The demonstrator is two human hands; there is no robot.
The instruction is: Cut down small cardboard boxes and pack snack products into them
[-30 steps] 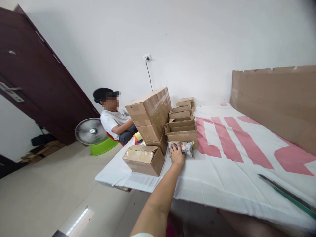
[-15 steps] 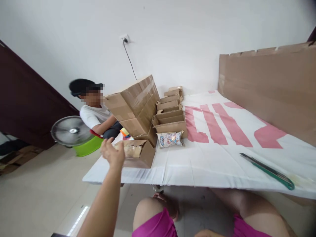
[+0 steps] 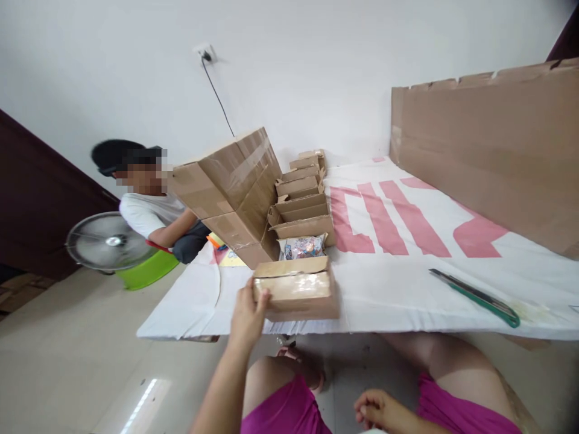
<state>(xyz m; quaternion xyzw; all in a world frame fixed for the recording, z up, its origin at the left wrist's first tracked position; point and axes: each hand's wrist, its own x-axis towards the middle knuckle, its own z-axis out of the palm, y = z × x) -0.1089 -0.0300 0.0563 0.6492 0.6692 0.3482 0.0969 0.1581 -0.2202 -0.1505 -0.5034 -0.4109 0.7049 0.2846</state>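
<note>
My left hand [image 3: 248,313] grips the left end of a small cardboard box [image 3: 298,293] with its flaps partly open, at the near edge of the white table [image 3: 398,295]. Behind the box lies a colourful printed packet [image 3: 302,246]. My right hand [image 3: 377,410] rests low over my lap with curled fingers, holding nothing that I can see.
A tall stack of sealed cartons [image 3: 230,187] and a row of open small boxes [image 3: 302,205] stand at the table's left. A green-handled blade [image 3: 474,296] lies at the right. A big cardboard sheet [image 3: 488,150] leans behind. Another person [image 3: 149,208] sits beside a fan [image 3: 106,241].
My left hand left the printed packet, swung left to the small box, took hold of it and drew it right along the table's front edge. My right hand has come into view.
</note>
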